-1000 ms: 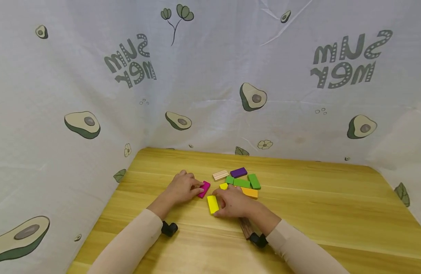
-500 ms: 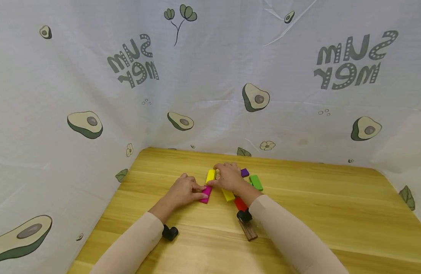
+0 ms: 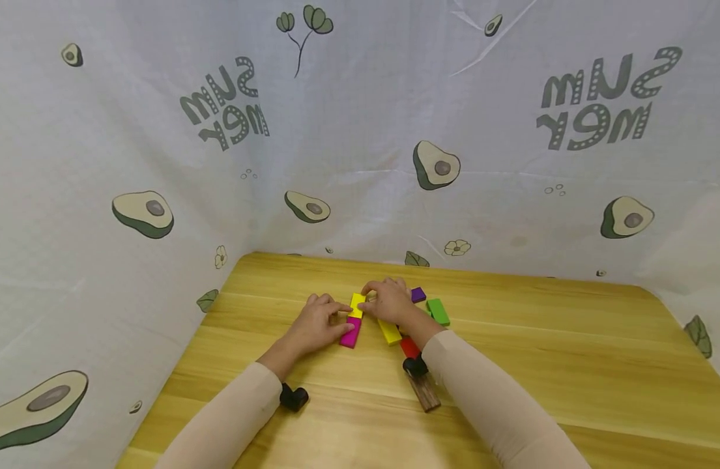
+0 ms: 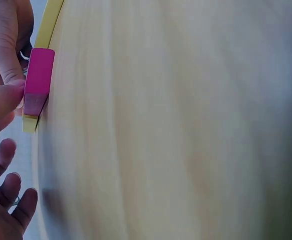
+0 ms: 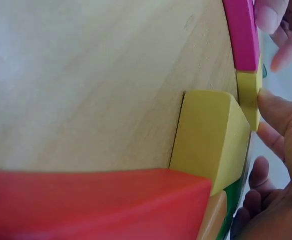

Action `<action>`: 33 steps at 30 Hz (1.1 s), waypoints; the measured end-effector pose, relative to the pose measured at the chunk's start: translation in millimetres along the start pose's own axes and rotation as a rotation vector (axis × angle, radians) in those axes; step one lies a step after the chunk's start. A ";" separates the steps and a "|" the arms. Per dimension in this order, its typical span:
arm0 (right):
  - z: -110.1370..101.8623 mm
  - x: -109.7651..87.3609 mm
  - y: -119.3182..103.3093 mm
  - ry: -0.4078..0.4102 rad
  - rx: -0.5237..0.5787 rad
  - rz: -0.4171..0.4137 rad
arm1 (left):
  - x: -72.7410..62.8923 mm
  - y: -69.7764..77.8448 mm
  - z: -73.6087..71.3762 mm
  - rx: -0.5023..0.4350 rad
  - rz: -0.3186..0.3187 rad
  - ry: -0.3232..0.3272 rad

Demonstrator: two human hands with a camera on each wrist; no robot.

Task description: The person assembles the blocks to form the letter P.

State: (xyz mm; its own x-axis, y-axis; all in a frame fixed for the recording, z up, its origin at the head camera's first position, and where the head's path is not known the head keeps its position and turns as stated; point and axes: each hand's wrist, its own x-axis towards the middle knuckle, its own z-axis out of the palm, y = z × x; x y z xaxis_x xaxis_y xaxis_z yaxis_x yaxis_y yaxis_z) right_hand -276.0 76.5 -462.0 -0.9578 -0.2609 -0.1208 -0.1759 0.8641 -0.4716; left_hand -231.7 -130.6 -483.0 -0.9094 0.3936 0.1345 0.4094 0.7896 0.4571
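The magenta block and yellow block lie end to end on the table, between the hands. Left hand: fingers parted, gripping nothing; thumb touching the magenta block, forefinger at the yellow. Right hand: thumb touching the yellow block, forefinger near its far end; whether it grips cannot be told.
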 end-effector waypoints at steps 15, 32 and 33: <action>-6.1 -3.4 8.2 -0.005 0.031 -0.064 | 5.7 3.1 -1.2 0.051 -0.055 -0.098; -67.6 -65.5 63.6 -0.169 -0.092 -0.129 | 18.9 5.9 -2.5 0.083 -0.114 -0.104; -68.1 -70.4 63.5 -0.184 -0.121 -0.117 | 21.3 6.0 -2.7 0.090 -0.123 -0.105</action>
State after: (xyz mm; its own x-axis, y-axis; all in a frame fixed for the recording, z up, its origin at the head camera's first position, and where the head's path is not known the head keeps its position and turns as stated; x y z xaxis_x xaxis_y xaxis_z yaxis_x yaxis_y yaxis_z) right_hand -235.2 179.0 -424.1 -0.8738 -0.4263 -0.2338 -0.3195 0.8660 -0.3847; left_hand -248.9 -118.8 -475.0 -0.9421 0.3350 -0.0125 0.3050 0.8719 0.3830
